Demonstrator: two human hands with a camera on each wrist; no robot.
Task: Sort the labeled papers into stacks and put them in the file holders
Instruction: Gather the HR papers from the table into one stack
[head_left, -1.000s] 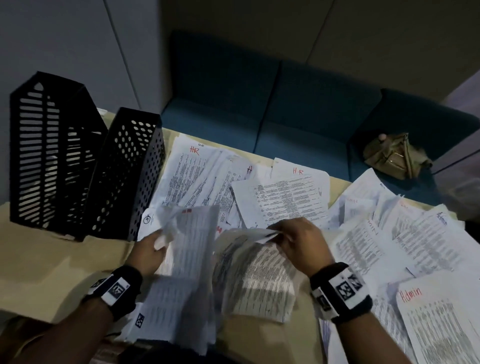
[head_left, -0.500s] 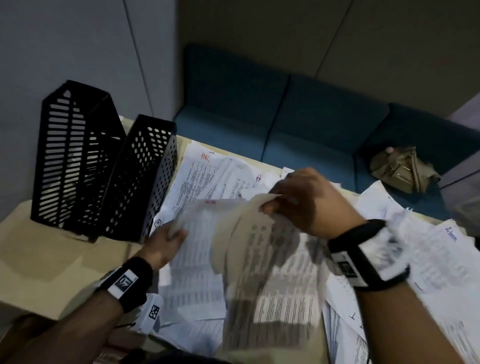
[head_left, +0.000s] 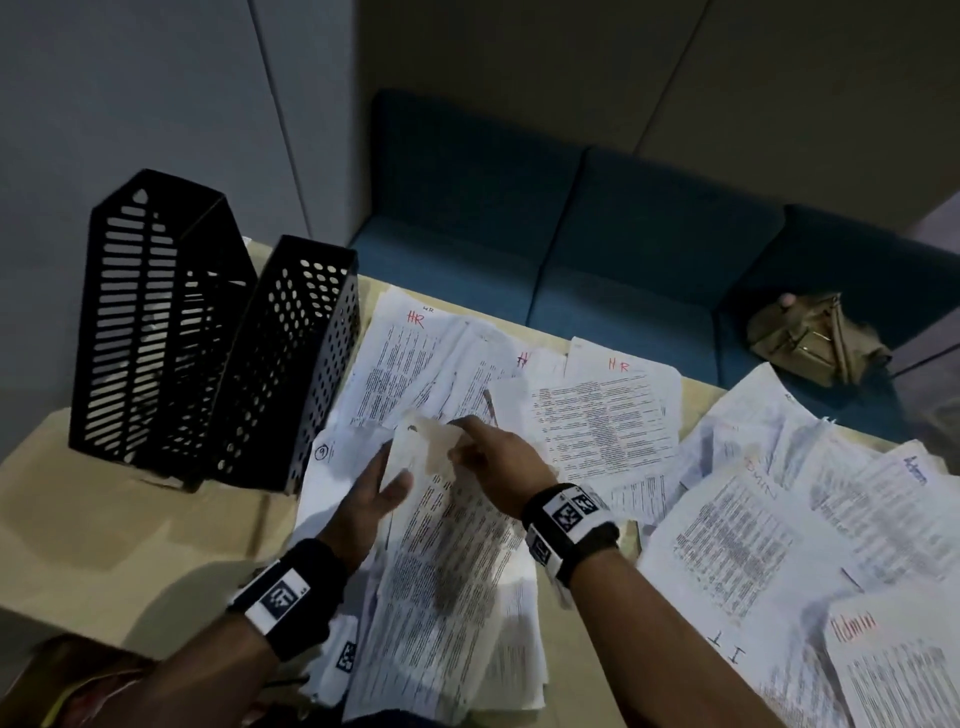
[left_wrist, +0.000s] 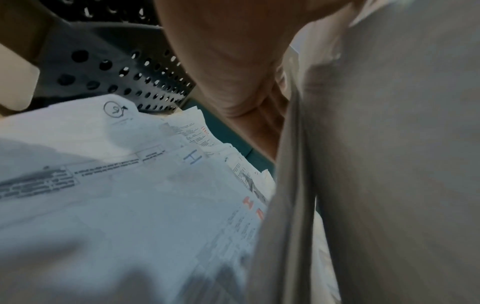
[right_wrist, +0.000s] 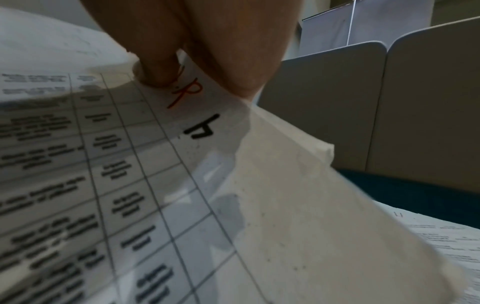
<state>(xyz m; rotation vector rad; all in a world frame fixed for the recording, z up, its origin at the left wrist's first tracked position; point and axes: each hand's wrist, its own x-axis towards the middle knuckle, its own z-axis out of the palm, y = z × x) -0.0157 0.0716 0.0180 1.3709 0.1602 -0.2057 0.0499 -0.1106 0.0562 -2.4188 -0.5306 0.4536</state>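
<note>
While the head view shows the right hand (head_left: 491, 460) pinching the top edge of a printed sheet (head_left: 447, 561) above the near pile on the table (head_left: 104, 530), the left hand (head_left: 376, 496) lies flat-fingered against its left edge; both file holders (head_left: 218, 343) stand just left. Thin and floppy, it wants a corner pinch. Left wrist: blurred, fingers hidden. Right wrist: fingertips (right_wrist: 155, 67) probably cover an "HR" mark.
</note>
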